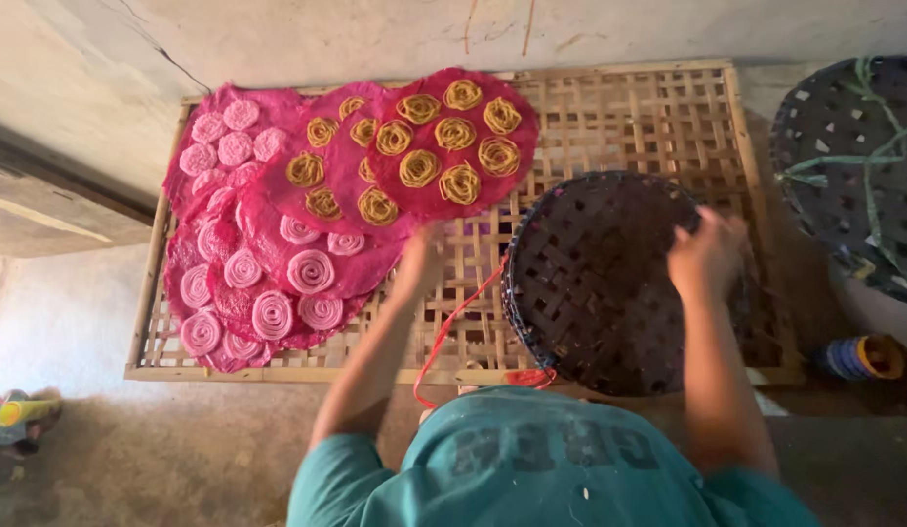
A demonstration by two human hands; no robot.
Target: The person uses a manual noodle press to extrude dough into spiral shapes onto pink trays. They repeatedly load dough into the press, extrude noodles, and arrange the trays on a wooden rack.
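A round, dark woven basket tray point(595, 283) is lying on the right part of a slatted bamboo rack point(658, 117), its flat strips crossing in an open lattice with small gaps showing through. The right hand point(705, 252) is resting on the tray's far right rim, fingers curled over the edge and appearing to be gripping it, though motion blur is softening the detail. The left hand point(421, 256) is reaching to the near edge of a round pink sheet point(451, 141) just left of the tray; its fingers are hidden under that edge, so whether they are pinching it cannot be told. That sheet is thin and slightly crinkled, and is carrying yellow noodle coils point(420, 168), each wound into a loose, stringy spiral. It is overlapping more pink sheets spreading to the left, some bearing yellow coils and others pale pink coils point(310, 270) wound in tighter, smoother spirals. A thin red cord point(451, 327) is trailing from the tray's left rim down toward the person's teal shirt point(531, 459). The rack is made of pale split bamboo woven in a square grid inside a wooden frame, sitting on a rough concrete floor point(102, 293). At the far right, a second dark woven tray point(844, 146) is lying with green strips across it.
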